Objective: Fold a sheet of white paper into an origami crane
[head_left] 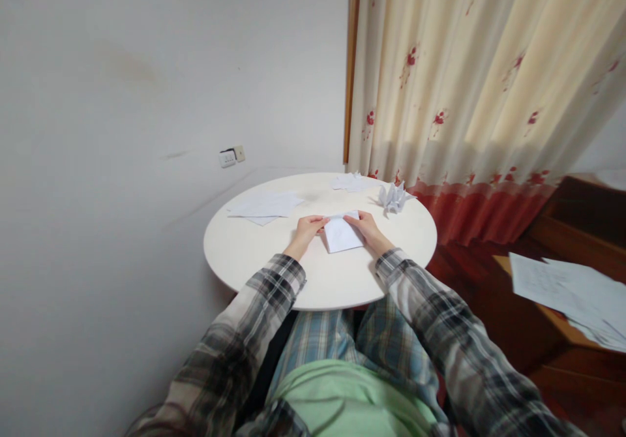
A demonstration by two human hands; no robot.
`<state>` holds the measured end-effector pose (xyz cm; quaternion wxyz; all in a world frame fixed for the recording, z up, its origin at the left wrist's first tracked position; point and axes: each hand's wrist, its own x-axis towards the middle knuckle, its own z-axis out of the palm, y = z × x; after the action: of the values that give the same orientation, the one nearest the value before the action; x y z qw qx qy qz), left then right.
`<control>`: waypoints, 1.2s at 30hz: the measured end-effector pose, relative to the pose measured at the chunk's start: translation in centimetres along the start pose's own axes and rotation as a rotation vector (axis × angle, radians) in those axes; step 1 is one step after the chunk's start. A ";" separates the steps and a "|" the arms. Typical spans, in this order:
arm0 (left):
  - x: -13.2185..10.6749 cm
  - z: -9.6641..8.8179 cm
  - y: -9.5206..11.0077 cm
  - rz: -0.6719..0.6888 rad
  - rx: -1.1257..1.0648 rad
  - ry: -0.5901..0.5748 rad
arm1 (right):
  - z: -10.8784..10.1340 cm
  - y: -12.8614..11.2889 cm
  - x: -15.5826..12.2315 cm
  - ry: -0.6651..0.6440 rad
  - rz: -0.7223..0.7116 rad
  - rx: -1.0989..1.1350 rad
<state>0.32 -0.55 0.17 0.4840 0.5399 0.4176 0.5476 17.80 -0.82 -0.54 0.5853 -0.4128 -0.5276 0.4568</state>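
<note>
A folded sheet of white paper (343, 235) is held between my two hands, just above the round white table (259, 261). My left hand (310, 229) pinches its upper left corner between thumb and fingers. On the opposite side, my right hand (365, 229) grips the upper right edge, with the thumb lying over the front. The paper's lower edge points toward me, and a fold opens slightly at its left side. Some fingertips are hidden behind the sheet.
Loose white sheets (267, 205) lie at the table's left, and more papers (349, 181) at the back. Folded paper pieces (392, 197) stand bunched at the right. A wall borders the left; a curtain (454, 98) hangs behind. Papers (567, 287) rest on wooden furniture at right.
</note>
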 end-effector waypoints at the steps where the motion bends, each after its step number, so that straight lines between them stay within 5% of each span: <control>1: 0.0 0.0 0.0 -0.003 0.003 0.001 | 0.0 0.0 0.0 0.000 -0.001 -0.003; 22: 0.0 0.1 0.1 -0.018 0.029 0.029 | 0.0 0.1 0.2 -0.017 0.000 -0.002; 36: 0.2 0.0 -0.1 -0.010 0.024 0.036 | -0.4 0.9 0.9 0.083 -0.078 -0.133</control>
<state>0.34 -0.37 0.06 0.4726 0.5335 0.4355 0.5500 18.09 0.24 -1.25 0.5954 -0.4482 -0.5478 0.3802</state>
